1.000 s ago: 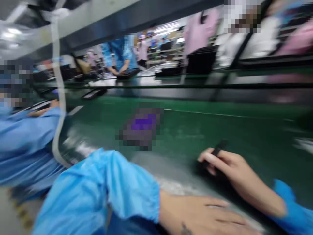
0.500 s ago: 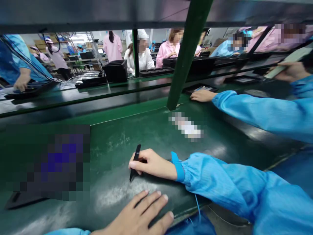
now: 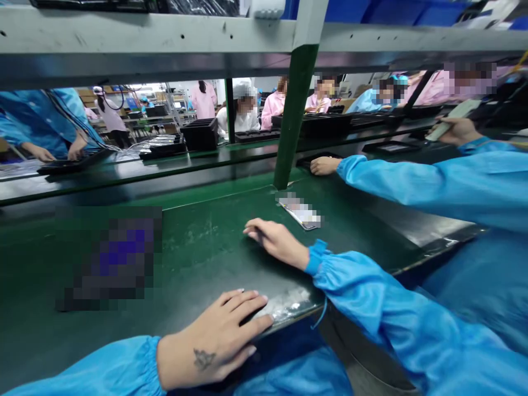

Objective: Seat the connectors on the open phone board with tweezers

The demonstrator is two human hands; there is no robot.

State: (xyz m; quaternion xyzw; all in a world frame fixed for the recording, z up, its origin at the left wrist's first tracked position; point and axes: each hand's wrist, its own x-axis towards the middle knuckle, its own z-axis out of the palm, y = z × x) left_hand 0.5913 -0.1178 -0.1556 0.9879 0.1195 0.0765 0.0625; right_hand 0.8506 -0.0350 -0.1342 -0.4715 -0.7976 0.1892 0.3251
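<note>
Right hand (image 3: 278, 242) lay empty, loosely curled on the green bench (image 3: 206, 258), near a blurred flat device (image 3: 299, 212), left hand (image 3: 214, 330) lay spread open, empty, at the bench edge

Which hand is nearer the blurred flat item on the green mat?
Right. The right hand rests on the mat beside the blurred flat item, not touching it; the left hand lies farther off, near the mat's front edge.
</note>
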